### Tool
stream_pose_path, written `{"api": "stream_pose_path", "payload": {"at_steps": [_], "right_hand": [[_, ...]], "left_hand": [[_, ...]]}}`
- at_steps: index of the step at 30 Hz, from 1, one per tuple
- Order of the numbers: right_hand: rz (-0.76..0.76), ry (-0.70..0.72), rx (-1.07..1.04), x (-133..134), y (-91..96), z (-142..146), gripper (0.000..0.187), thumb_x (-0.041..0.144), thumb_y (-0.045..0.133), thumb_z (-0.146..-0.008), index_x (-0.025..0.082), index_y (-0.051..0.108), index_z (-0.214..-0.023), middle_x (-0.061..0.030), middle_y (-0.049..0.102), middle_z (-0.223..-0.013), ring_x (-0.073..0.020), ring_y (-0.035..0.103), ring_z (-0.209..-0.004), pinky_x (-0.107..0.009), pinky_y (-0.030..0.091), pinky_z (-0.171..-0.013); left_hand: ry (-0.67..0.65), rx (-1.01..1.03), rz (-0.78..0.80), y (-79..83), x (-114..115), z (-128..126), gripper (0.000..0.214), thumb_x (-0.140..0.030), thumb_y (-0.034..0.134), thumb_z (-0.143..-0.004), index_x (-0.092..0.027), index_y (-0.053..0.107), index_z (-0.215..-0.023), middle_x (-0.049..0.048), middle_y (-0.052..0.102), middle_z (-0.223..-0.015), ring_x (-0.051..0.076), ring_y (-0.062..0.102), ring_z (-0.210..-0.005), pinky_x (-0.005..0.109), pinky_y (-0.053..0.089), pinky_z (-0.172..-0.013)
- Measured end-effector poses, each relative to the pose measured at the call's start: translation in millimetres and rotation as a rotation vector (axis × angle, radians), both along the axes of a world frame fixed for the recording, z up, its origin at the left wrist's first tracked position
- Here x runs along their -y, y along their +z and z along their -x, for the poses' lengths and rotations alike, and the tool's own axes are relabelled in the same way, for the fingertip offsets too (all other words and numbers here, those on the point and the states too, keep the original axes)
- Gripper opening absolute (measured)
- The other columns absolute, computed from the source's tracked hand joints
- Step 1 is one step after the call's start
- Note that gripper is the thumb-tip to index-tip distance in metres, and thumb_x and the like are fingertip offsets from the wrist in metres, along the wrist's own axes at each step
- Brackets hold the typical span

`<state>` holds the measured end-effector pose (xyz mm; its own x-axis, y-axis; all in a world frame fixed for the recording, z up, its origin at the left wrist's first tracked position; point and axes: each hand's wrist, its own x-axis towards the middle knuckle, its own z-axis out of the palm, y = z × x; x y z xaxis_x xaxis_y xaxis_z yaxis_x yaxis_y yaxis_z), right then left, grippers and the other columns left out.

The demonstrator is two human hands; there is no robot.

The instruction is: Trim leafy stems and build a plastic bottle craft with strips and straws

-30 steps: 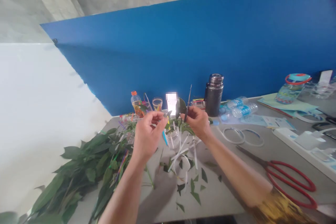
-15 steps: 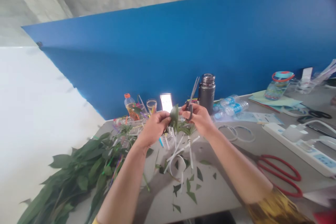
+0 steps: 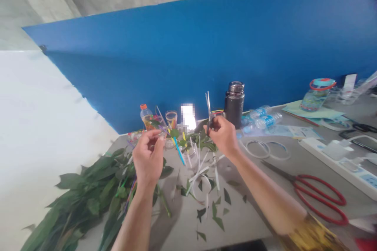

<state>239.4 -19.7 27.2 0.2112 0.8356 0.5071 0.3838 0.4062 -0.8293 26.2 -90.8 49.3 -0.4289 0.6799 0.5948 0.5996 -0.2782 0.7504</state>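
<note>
Grey tabletop (image 3: pixel 241 223), slim upright scissors (image 3: pixel 208 110), right hand (image 3: pixel 224 136)

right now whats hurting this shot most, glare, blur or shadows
Head view: a white pixelated glare patch is blown out; the long blue wall panel slants from wide-lens distortion; the left forearm throws a soft shadow across the grey tabletop; the top right corner darkens.
</note>
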Motion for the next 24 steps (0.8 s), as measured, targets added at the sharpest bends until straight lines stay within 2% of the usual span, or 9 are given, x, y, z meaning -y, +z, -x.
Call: {"api": "stream_pose_path", "payload": {"at_steps": [1, 4, 7, 9, 14, 24], "right_hand": [[0.0, -0.018, 0.037, 0, -0.4, 0, 0.017, 0.033, 0.071, -0.071, 0.023, 0.058, -0.07, 0.0, 0.066, -0.067, -0.0178, 0.057, -0.062, -0.029, 0.04, -0.062], [0.01, -0.044, 0.108, 2, 1.6, 3, 0.015, 0.032, 0.07, -0.072, 0.023, 0.059, -0.071, -0.0005, 0.069, -0.07, -0.0186, 0.059, -0.064, -0.029, 0.039, -0.062], [0.029, -0.049, 0.14, 5, 5.5, 3, 0.014, 0.033, 0.07, -0.072, 0.024, 0.059, -0.071, -0.0011, 0.07, -0.071, -0.0192, 0.061, -0.065, -0.029, 0.039, -0.062], [0.037, -0.04, 0.135, 5, 6.7, 2, 0.014, 0.034, 0.07, -0.072, 0.024, 0.06, -0.071, -0.0014, 0.071, -0.072, -0.0195, 0.062, -0.066, -0.029, 0.04, -0.063], [0.072, -0.017, 0.091, 2, 3.2, 0, 0.016, 0.036, 0.07, -0.073, 0.024, 0.06, -0.071, -0.0013, 0.07, -0.07, -0.02, 0.062, -0.066, -0.029, 0.042, -0.064], [0.086, -0.02, 0.096, 1, 1.3, 1, 0.016, 0.035, 0.07, -0.073, 0.024, 0.06, -0.071, -0.0015, 0.071, -0.072, -0.0203, 0.062, -0.067, -0.029, 0.042, -0.064]], "left_hand": [[0.042, 0.031, 0.007, -7.7, 1, 7, 0.029, -0.036, 0.064, -0.08, -0.017, 0.072, -0.099, 0.0039, 0.072, -0.085, 0.019, 0.065, -0.074, 0.029, 0.052, -0.068], [0.018, 0.087, 0.093, -32.8, 0, 20, 0.032, -0.041, 0.064, -0.077, -0.016, 0.071, -0.096, 0.0043, 0.072, -0.082, 0.02, 0.065, -0.072, 0.031, 0.053, -0.068], [-0.023, 0.101, 0.181, -52.6, -5, 20, 0.035, -0.043, 0.062, -0.076, -0.016, 0.071, -0.097, 0.0054, 0.072, -0.082, 0.021, 0.065, -0.073, 0.033, 0.053, -0.069], [-0.041, 0.083, 0.224, -60.3, -7, 16, 0.035, -0.041, 0.06, -0.076, -0.016, 0.07, -0.099, 0.006, 0.072, -0.084, 0.022, 0.066, -0.076, 0.035, 0.053, -0.074], [-0.076, 0.068, 0.297, -66.9, -7, 8, 0.036, -0.037, 0.056, -0.074, -0.017, 0.068, -0.102, 0.0077, 0.072, -0.089, 0.024, 0.067, -0.082, 0.036, 0.053, -0.077], [-0.08, 0.059, 0.327, -70.0, -8, 9, 0.037, -0.039, 0.056, -0.073, -0.018, 0.067, -0.101, 0.0075, 0.072, -0.088, 0.024, 0.066, -0.082, 0.037, 0.052, -0.078]]}}
